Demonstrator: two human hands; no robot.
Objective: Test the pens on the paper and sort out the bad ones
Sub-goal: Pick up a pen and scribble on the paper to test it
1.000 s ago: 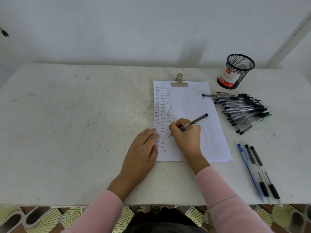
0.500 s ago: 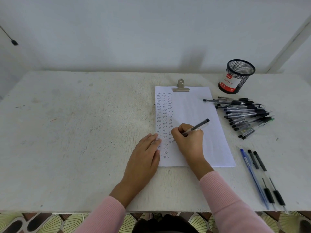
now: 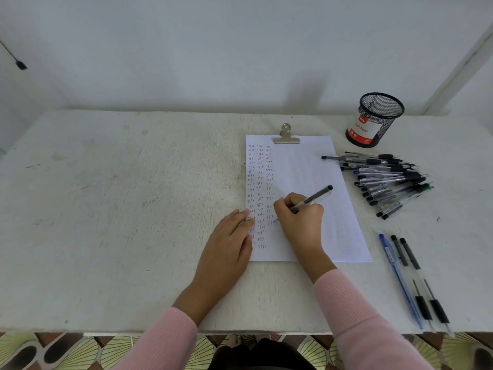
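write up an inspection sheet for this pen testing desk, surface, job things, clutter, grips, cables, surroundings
surface: white table, scuffed and marked
job's things: paper under a metal clip, columns of test marks down its left side; pile of pens to the right of it; three pens lying apart nearer the front edge; mesh cup behind the pile, no pens sticking out
clutter: nothing seen
grips: left grip flat on the paper's left edge; right grip holds a pen, tip at the third column
cables: thin dark cord at the far left wall
surroundings: plain white wall, patterned floor
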